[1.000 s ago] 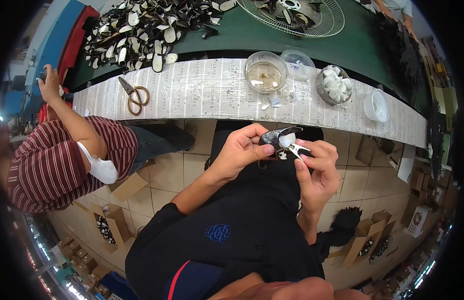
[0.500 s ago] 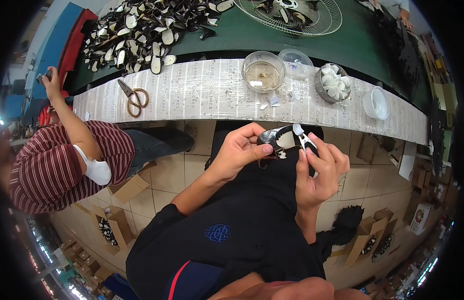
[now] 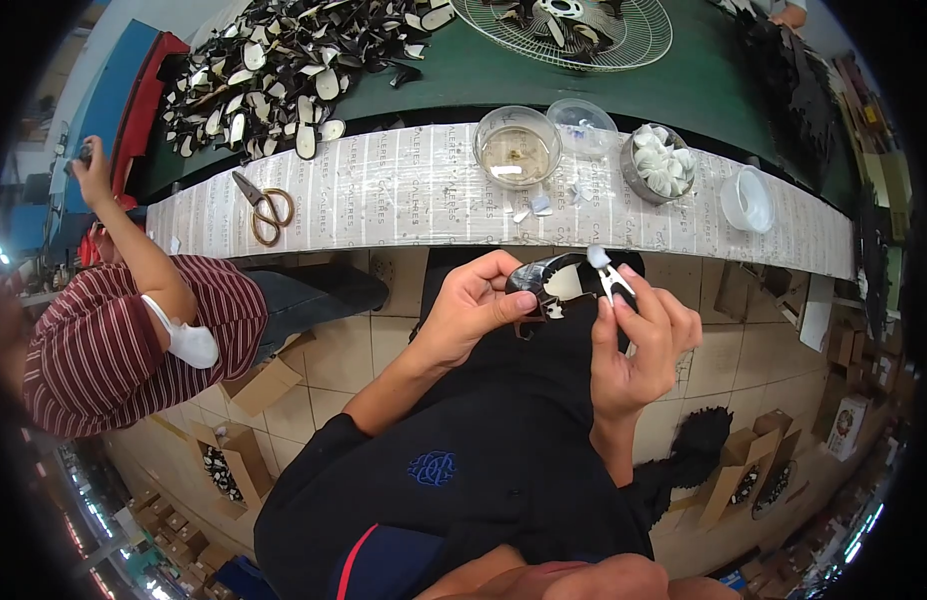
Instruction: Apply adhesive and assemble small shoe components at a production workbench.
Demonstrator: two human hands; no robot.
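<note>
Left hand [image 3: 476, 304] pinches a curved, glossy black shoe piece [image 3: 529, 276], and right hand [image 3: 641, 348] pinches a black-and-white clip [image 3: 609, 280] bearing a white wad [image 3: 598, 257] just beside it!

Fisheye view from the wearer's head — left of a pair — looks steeply down, black shirt [image 3: 384, 480] near, left hand [image 3: 476, 300] and right hand [image 3: 646, 345] about mid-frame, green tabletop [image 3: 424, 95] beyond.
</note>
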